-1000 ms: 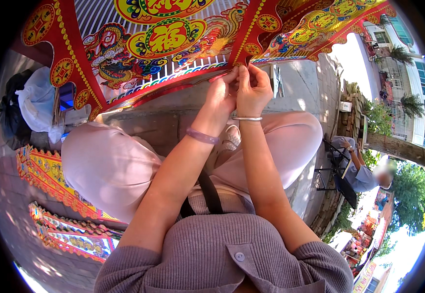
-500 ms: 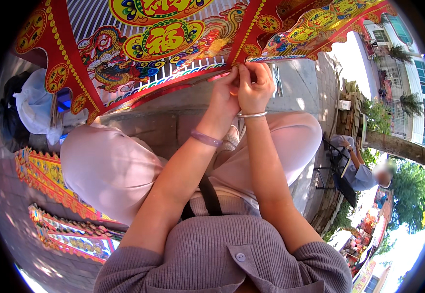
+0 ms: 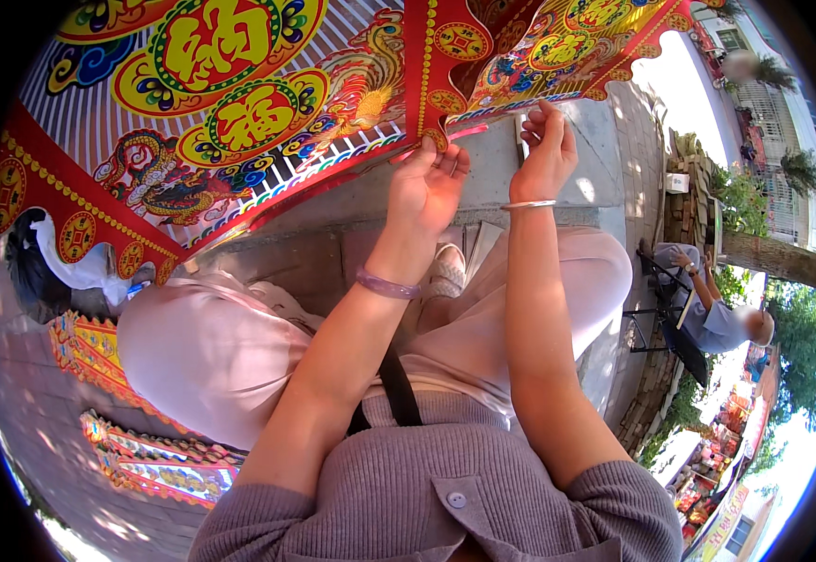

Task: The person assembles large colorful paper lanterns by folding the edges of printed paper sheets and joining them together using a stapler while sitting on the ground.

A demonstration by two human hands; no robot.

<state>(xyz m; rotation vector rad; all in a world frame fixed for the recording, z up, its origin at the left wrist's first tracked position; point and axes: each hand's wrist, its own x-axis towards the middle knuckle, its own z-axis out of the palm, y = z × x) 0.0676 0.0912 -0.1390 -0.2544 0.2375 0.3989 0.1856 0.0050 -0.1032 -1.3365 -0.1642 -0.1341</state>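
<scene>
A large paper lantern [image 3: 258, 131] in red, yellow and silver, printed with a dragon, a phoenix and coin shapes, fills the upper view. My left hand [image 3: 424, 192], below its middle red corner strip [image 3: 417, 66], pinches the scalloped lower tip with thumb and forefinger; the other fingers are loosely bent. Just right of that corner, my right hand [image 3: 547, 157] is raised beside the lower edge of the adjoining side. Its fingers are curled towards the thumb, and whatever they may hold is too small to make out. A pink strip shows along the bottom edge.
Flat decorated panels [image 3: 160, 464] lie on the paving at the lower left. Black and white plastic bags [image 3: 75, 267] sit beyond my left knee. On the right, a person [image 3: 712, 314] sits in a dark chair beside stacked bricks [image 3: 680, 187].
My hands were together at the lantern's corner; now they are apart, the right one moved right. The lantern has shifted left and down in view.
</scene>
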